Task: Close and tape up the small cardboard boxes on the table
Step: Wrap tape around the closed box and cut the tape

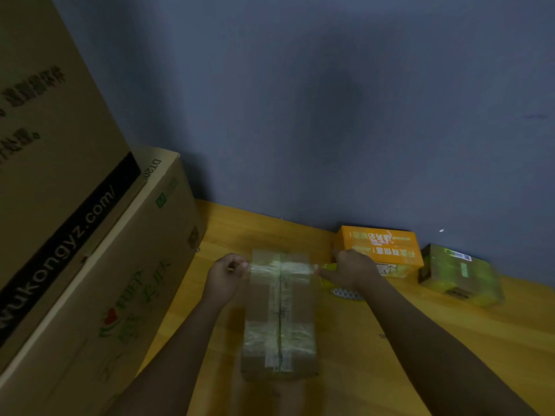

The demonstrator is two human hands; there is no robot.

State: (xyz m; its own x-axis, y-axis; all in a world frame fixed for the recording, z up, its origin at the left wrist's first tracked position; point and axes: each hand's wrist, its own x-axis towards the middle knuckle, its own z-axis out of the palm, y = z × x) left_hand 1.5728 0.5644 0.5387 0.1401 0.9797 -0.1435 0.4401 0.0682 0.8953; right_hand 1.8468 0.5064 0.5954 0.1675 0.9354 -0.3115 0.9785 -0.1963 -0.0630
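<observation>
Blue-grey wall point(330, 100) backs a yellow wooden table point(450, 340). Two big cartons point(99, 265) crowd the left, one reading "ukongyz.com/". Centre, the small brown box point(279, 313) lies shut; left hand point(225, 276) and right hand point(351, 270) pinch clear tape point(282, 268) stretched across it. An orange box point(381, 247) and a taped box point(456, 274) sit behind.

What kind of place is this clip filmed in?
Probably a home or small-shop packing corner: a wooden table against a bare wall, big shipping cartons stacked at the left, and small parcels such as an orange box.
</observation>
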